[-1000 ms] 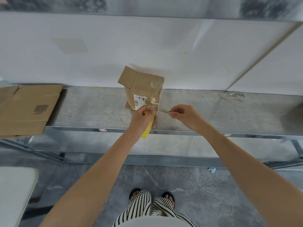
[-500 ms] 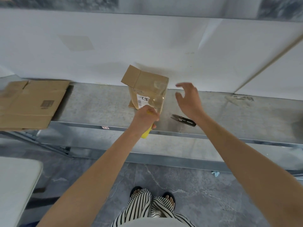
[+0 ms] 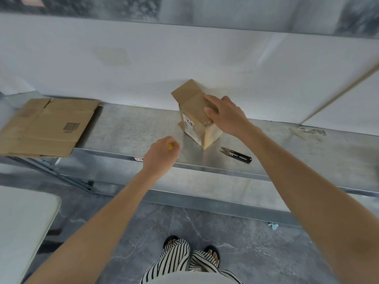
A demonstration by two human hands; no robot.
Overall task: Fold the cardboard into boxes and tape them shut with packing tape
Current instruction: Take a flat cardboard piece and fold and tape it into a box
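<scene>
here the small cardboard box [image 3: 196,117] stands upright on the metal table [image 3: 131,130], the right hand [image 3: 227,115] laid flat over its taped top, fingers spread, pressing rather than gripping. the left hand [image 3: 161,154], apart from the box, is closed round something yellow [image 3: 170,146], likely the tape. judged step: smoothing the seal. next, flat cardboard [image 3: 47,128] at left needs folding; snips [image 3: 235,154] lie beside the box.
</scene>
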